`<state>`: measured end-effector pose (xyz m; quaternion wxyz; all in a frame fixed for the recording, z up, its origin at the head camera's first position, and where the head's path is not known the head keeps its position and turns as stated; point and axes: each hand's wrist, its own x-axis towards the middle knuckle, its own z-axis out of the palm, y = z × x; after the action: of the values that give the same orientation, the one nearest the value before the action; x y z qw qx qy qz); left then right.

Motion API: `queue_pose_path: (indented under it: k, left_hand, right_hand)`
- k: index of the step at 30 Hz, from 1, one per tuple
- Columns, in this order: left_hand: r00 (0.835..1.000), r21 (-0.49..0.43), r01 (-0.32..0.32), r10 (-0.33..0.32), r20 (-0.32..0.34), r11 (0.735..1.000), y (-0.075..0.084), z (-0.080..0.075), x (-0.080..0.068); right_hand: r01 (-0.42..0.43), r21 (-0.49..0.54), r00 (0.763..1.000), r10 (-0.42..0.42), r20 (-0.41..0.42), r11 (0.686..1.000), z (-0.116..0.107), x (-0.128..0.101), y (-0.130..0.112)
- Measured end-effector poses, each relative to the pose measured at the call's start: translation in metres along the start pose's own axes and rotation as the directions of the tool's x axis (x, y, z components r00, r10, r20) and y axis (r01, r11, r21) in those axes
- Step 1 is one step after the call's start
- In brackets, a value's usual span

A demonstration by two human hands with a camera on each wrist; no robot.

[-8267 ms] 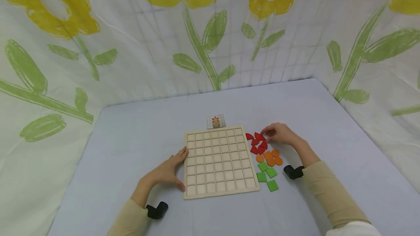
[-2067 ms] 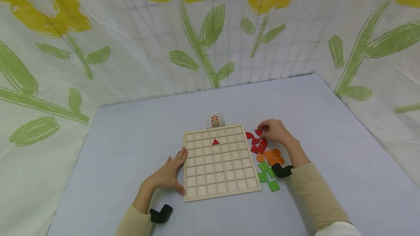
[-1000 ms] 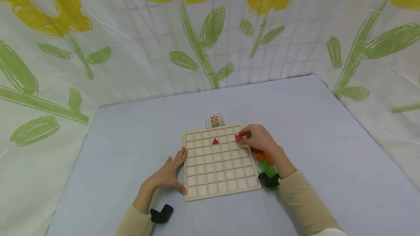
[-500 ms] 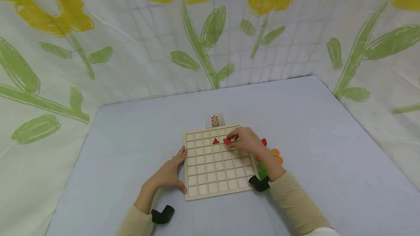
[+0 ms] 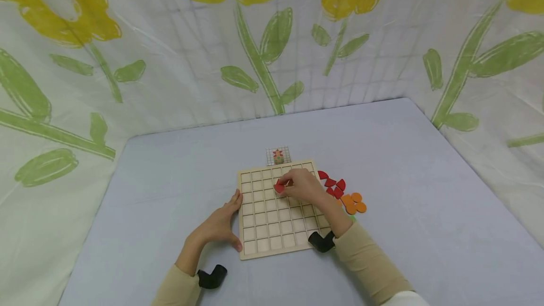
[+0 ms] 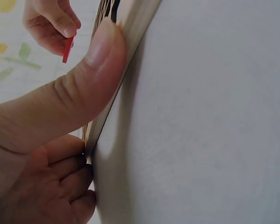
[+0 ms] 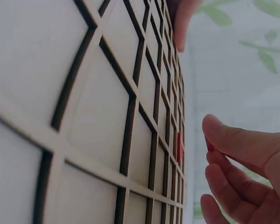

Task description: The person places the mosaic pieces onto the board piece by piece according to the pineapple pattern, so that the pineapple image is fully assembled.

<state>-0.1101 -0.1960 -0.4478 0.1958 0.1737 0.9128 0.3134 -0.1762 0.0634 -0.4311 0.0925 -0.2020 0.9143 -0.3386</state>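
The left hand (image 5: 216,228) lay on the pale lilac surface (image 5: 170,192) at the left edge of the square wooden grid board (image 5: 278,230), thumb pressed flat against the board's rim and fingers loosely bent against that edge lower down — bracing it, gripping nothing. In the left wrist view the thumb (image 6: 91,70) filled most of the frame along the board's edge.

Over the upper middle of the board, the right hand (image 5: 301,187) pinched a small flat red piece (image 5: 279,188) between thumb and fingertip. The piece hung just above the cells near the board's far edge, tilted on edge rather than flat; its exact shape was hard to tell. It lay to the left of the right hand's knuckles and well beyond the left hand, so the right hand alone was on it. A red tile (image 7: 178,146) already sat in a cell just beside the fingertips (image 7: 224,140), seen in the right wrist view; from the head camera the hand and the held piece largely covered it.

At the board's right edge lay loose red pieces (image 5: 333,187) and, nearer, orange round pieces (image 5: 353,203); any green ones were hidden behind the right forearm. A small pattern card (image 5: 278,156) stood just past the board's far edge, its picture too small to read.
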Motion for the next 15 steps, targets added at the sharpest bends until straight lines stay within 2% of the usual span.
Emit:
queue_pose_path:
  k: [8,15]
  left_hand:
    - [1.0,-0.005,0.01,-0.01,-0.001,1.0,-0.001,0.0,0.001]
    - [1.0,-0.025,0.012,-0.012,0.0,1.0,-0.003,0.001,0.0]
  right_hand:
    - [0.01,-0.004,1.0,-0.01,0.016,1.0,0.008,0.005,-0.007]
    - [0.04,-0.025,0.997,-0.038,0.072,0.999,0.015,0.008,-0.012]
